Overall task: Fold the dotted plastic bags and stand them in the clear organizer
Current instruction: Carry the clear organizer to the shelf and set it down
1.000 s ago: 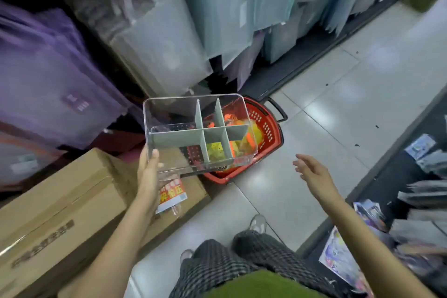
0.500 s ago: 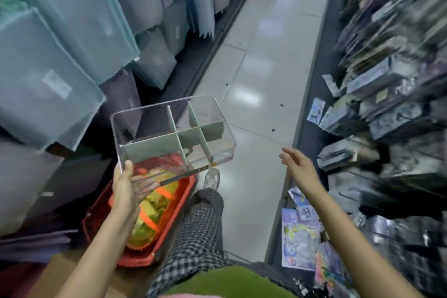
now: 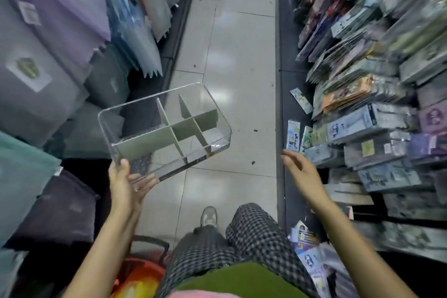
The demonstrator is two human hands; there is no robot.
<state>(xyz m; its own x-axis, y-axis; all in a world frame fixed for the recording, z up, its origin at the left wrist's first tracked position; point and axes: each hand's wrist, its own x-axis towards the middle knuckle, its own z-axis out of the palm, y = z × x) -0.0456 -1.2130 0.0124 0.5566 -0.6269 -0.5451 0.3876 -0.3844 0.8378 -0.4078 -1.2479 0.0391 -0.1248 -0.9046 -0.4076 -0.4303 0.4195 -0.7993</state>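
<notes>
Gripping the clear organizer (image 3: 167, 128) by its near corner, your left hand (image 3: 125, 186) keeps it level while your right hand (image 3: 304, 174), fingers loosely spread and empty, hangs free to fetch bags.

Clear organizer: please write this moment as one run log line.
left hand grips clear organizer corner | organizer empty, held over aisle floor | right hand open, free | dotted bags unseen

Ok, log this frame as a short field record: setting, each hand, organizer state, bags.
setting: shop aisle, tiled floor, packed shelves on both sides
left hand: grips a corner of the clear organizer, held above the floor
right hand: fingers relaxed, holding nothing
organizer state: tilted, grey dividers, compartments empty
dotted plastic bags: not identifiable
red basket: beside the legs
</notes>
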